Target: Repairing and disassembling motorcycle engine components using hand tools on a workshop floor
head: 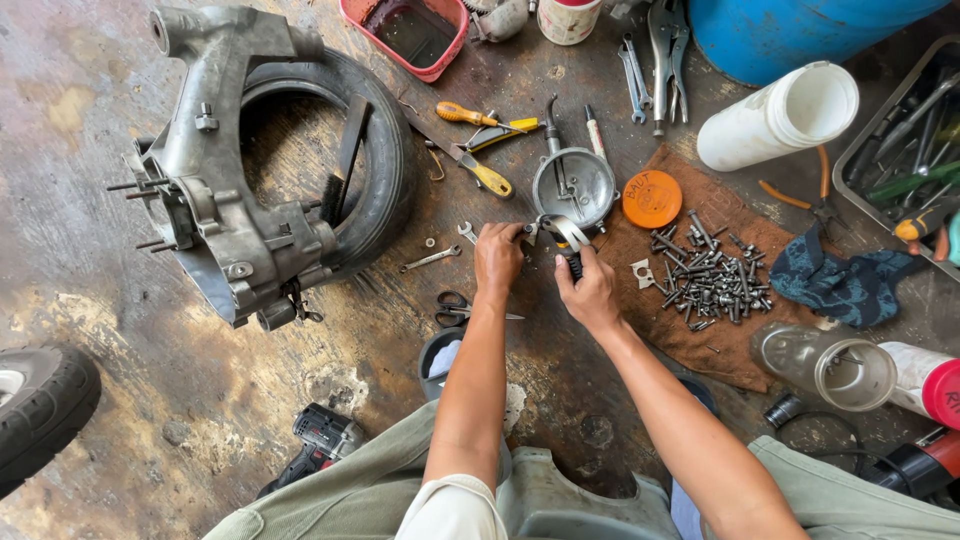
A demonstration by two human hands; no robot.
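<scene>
Over by the left edge of the stained concrete floor (90, 300) a grey cast-metal engine casing (215, 190) lies across a black rubber tyre (385, 150).

Moving right, the person's left hand (497, 258) is closed around one end of a small curved grey metal part (560, 232), fingers wrapped tight. The right hand (588, 290) grips a black-handled tool (573, 263) against that part, fingers likewise curled shut. The part sits just above the floor, directly in front of a round grey metal drum housing (575, 185).

To do this well, I'd judge the left hand should keep the part steady while the right applies pressure squarely, so the tool doesn't slip toward the fingers.

Farther right, an orange round plastic lid (652, 199) with dark lettering rests on a brown cloth (700, 345), beside a heap of grey bolts and screws (715, 275). A white plastic cylinder container (780, 117) lies on its side near the far edge, below a blue drum (800, 30). Toward the right edge lies a clear plastic jar (825, 365), beside a white tub with a pink lid (930, 385).
</scene>
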